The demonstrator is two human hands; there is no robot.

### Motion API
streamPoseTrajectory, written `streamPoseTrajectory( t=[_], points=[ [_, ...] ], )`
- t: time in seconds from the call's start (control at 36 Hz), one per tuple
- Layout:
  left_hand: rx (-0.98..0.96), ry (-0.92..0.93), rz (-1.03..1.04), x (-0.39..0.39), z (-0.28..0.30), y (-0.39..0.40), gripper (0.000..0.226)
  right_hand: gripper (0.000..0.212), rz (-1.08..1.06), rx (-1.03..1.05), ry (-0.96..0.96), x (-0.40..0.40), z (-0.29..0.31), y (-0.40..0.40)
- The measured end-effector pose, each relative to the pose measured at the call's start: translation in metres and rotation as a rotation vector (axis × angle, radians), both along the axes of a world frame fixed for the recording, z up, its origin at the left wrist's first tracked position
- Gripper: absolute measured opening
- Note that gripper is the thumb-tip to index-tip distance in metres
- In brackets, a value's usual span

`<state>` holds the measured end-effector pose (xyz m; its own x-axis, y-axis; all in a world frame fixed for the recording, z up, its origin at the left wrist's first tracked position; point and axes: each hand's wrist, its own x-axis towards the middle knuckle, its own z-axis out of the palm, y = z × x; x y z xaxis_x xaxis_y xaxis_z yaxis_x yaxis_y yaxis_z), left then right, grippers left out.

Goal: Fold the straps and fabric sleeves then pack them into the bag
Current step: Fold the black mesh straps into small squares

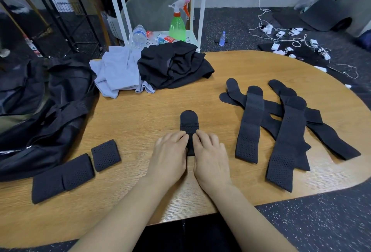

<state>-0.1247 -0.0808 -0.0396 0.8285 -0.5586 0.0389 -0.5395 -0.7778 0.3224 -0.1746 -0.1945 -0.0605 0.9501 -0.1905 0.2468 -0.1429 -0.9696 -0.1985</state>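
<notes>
Nearby, unfolded straps (281, 131), black bag (40, 111), spray bottle (177, 24).

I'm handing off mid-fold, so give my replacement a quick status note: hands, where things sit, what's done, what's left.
Left hand and right hand press curled fingers on the strap being folded, mid-table.
Done: folded straps lie near the left edge, beside the black bag.
Left: unfolded straps on the right; grey fabric and black fabric piled at the back. No folded piece seen inside the bag.
</notes>
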Motion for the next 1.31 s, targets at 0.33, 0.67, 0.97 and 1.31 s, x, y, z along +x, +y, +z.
streamPoseTrajectory(
  t=[0.33, 0.67, 0.97, 1.31],
  points=[
    [0.165, 0.108, -0.145, 0.007, 0.014, 0.015, 0.062, 0.059, 0.199, 0.137, 0.222, -0.011, 0.013, -0.018],
    [-0.177, 0.113, -0.048, -0.026, -0.006, 0.035, 0.046, 0.050, 0.012, 0.596, -0.020, -0.042, 0.002, -0.004],
    [-0.398, 0.149, 0.302, -0.019, -0.009, 0.021, 0.021, 0.020, -0.186, 0.522, -0.062, -0.010, 0.012, 0.012],
    [-0.373, 0.202, 0.402, -0.005, -0.009, 0.019, 0.013, 0.042, -0.156, 0.279, 0.169, 0.014, 0.015, 0.017]
  ],
)
